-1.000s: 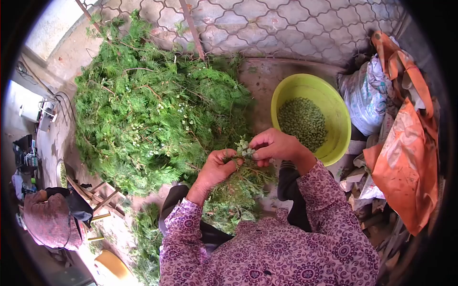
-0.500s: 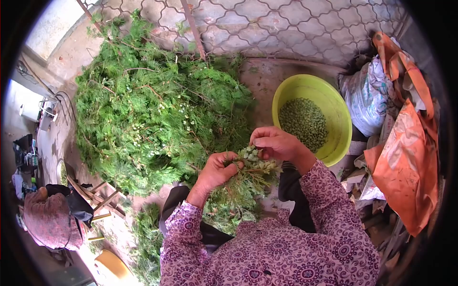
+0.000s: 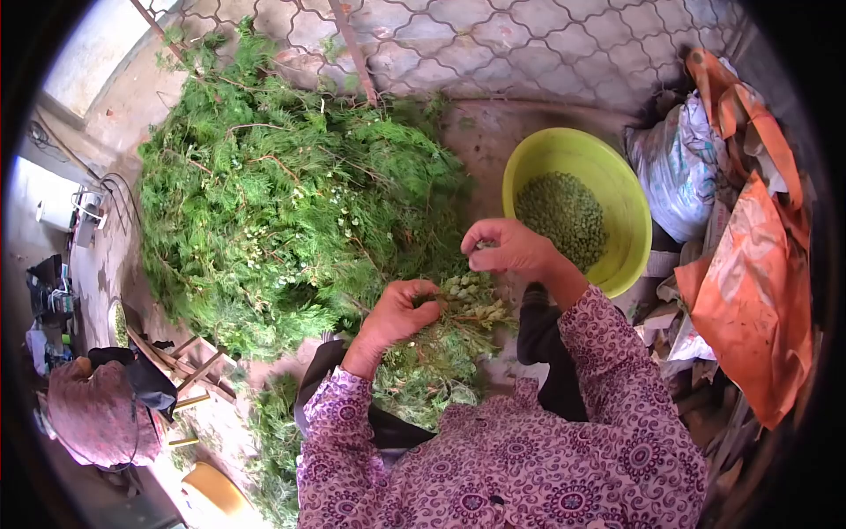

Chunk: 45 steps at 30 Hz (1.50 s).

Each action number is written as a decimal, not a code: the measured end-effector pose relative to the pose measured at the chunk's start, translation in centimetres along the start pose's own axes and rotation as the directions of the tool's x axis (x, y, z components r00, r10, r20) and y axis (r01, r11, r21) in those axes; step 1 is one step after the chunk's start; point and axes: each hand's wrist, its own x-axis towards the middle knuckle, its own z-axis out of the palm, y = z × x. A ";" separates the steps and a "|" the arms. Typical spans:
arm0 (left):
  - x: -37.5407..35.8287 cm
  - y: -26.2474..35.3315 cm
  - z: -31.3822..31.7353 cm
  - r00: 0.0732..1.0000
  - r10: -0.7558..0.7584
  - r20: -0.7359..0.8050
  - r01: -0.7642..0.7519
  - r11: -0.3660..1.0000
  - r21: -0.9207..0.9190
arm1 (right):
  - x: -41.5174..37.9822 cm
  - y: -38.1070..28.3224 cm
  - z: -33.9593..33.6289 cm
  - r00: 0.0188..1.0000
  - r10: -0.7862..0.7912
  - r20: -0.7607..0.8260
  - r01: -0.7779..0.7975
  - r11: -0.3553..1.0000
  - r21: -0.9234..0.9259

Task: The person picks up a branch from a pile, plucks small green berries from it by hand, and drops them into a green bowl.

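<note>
My left hand [image 3: 401,313] is closed round a leafy evergreen sprig [image 3: 467,322] bearing clusters of pale green seed cones. My right hand [image 3: 515,249] is just above and to the right of the sprig, apart from it. Its thumb and fingers are curled together on small green cones [image 3: 483,245], mostly hidden by the fingers. Beyond this hand stands a yellow-green basin [image 3: 624,198], its bottom covered with many loose green cones [image 3: 564,216]. A big heap of cut evergreen branches [image 3: 273,203] lies ahead and to the left.
A wire mesh fence [image 3: 511,53] runs along the back. On the right are a white woven sack [image 3: 674,172] and an orange sheet [image 3: 749,309]. More cut greenery [image 3: 275,441] lies at lower left, near an orange-yellow tub [image 3: 211,489] and a wooden frame [image 3: 198,366].
My right hand has drawn up and away from the sprig with small cones in its fingers. The left hand keeps its hold, nearly still.
</note>
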 end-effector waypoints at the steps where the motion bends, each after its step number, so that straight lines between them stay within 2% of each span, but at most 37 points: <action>1: 0.0 -0.2 -0.2 1.000 -0.023 0.018 0.023 1.000 0.006 | 0.0 0.1 0.4 0.995 -0.077 0.070 0.089 0.979 -0.184; 2: -0.2 -0.4 -0.1 0.998 -0.047 0.035 0.047 0.999 0.014 | -0.1 0.2 0.9 0.978 -0.140 0.153 0.186 0.917 -0.352; 3: -0.4 -0.4 0.1 0.998 -0.058 0.040 0.057 0.998 0.022 | -0.4 0.2 1.5 0.978 -0.144 0.149 0.187 0.922 -0.340; 5: -0.8 -0.2 0.5 0.995 -0.084 0.044 0.083 0.996 0.033 | -0.9 0.0 2.7 0.942 -0.100 0.320 0.242 0.863 -0.443; 9: -2.2 -1.1 1.4 0.997 -0.079 0.024 0.077 0.994 0.076 | -1.8 1.5 3.2 0.941 -0.202 0.272 0.300 0.869 -0.393; 12: -3.4 -0.2 3.3 0.986 -0.116 -0.123 0.108 0.991 -0.075 | -2.7 2.2 3.7 0.902 -0.322 0.287 0.419 0.812 -0.406; 19: -5.7 -0.5 6.7 0.966 -0.137 -0.219 0.100 0.980 -0.172 | -5.3 3.1 3.7 0.872 -0.396 0.288 0.489 0.736 -0.468; 21: -6.2 -0.3 7.9 0.962 -0.119 -0.244 0.082 0.984 -0.156 | -5.7 3.6 3.6 0.865 -0.431 0.257 0.502 0.757 -0.419; 24: -6.3 0.8 10.3 0.894 -0.121 -0.432 0.022 0.973 -0.228 | -6.3 3.8 3.6 0.837 -0.523 0.159 0.542 0.757 -0.365; 25: -6.4 1.2 10.6 0.895 -0.116 -0.431 0.022 0.976 -0.217 | -6.3 3.9 3.4 0.833 -0.532 0.154 0.549 0.753 -0.362; 27: -6.9 1.9 11.2 0.956 -0.015 -0.293 0.001 0.999 -0.050 | -5.9 4.2 2.7 0.748 -0.660 -0.071 0.608 0.724 -0.324; 28: -7.4 2.1 12.2 0.948 0.011 -0.317 -0.035 0.997 -0.069 | -5.7 3.2 1.2 0.719 -0.680 -0.146 0.607 0.716 -0.344; 29: -7.7 2.1 12.6 0.948 0.012 -0.317 -0.032 0.998 -0.057 | -6.5 2.5 -0.7 0.731 -0.647 -0.218 0.568 0.754 -0.330; 30: -7.9 2.1 13.0 0.926 0.054 -0.373 -0.068 0.997 -0.024 | -7.6 1.6 -2.2 0.828 -0.502 -0.249 0.478 0.865 -0.156; 32: -8.3 1.9 13.1 0.884 0.146 -0.445 -0.124 0.989 0.079 | -9.8 -0.4 -4.2 0.751 -0.527 -0.396 0.507 0.846 -0.165; 34: -8.4 1.7 13.2 0.866 0.171 -0.470 -0.142 0.985 0.098 | -10.3 0.2 -6.7 0.501 -0.657 -0.564 0.537 0.747 -0.392; 35: -8.6 1.6 13.4 0.849 0.194 -0.492 -0.161 0.981 0.110 | -10.2 0.9 -8.3 0.500 -0.655 -0.567 0.540 0.747 -0.387; 36: -8.8 1.7 13.6 0.867 0.207 -0.453 -0.185 0.978 0.092 | -9.5 2.0 -10.4 0.267 -0.807 -0.526 0.267 0.587 -0.765; 37: -8.7 1.7 13.8 0.868 0.209 -0.451 -0.185 0.978 0.098 | -9.1 2.9 -12.0 0.085 -0.932 -0.353 -0.128 0.342 -0.931; 39: -8.4 1.4 14.2 0.840 0.123 -0.528 -0.163 0.986 -0.031 | -9.1 3.5 -13.8 0.073 -0.921 -0.383 -0.149 0.370 -0.917; 40: -8.1 1.4 14.2 0.843 0.127 -0.522 -0.165 0.986 -0.027 | -9.3 3.5 -14.2 0.066 -0.910 -0.408 -0.172 0.393 -0.903; 41: -7.9 1.3 14.1 0.878 0.070 -0.474 -0.157 0.977 -0.147 | -9.5 3.7 -14.5 0.060 -0.910 -0.411 -0.177 0.395 -0.901; 43: -7.8 0.6 13.7 0.934 -0.039 -0.355 -0.106 0.919 -0.380 | -11.1 2.3 -13.1 0.321 -0.701 -0.637 0.123 0.698 -0.706; 44: -7.6 -0.1 13.1 0.973 -0.010 -0.230 -0.097 0.888 -0.449 | -10.9 2.3 -12.8 0.321 -0.698 -0.641 0.120 0.701 -0.703; 45: -7.3 -1.2 12.5 0.973 -0.013 -0.229 -0.093 0.889 -0.449 | -10.7 2.3 -12.5 0.343 -0.693 -0.634 0.176 0.710 -0.681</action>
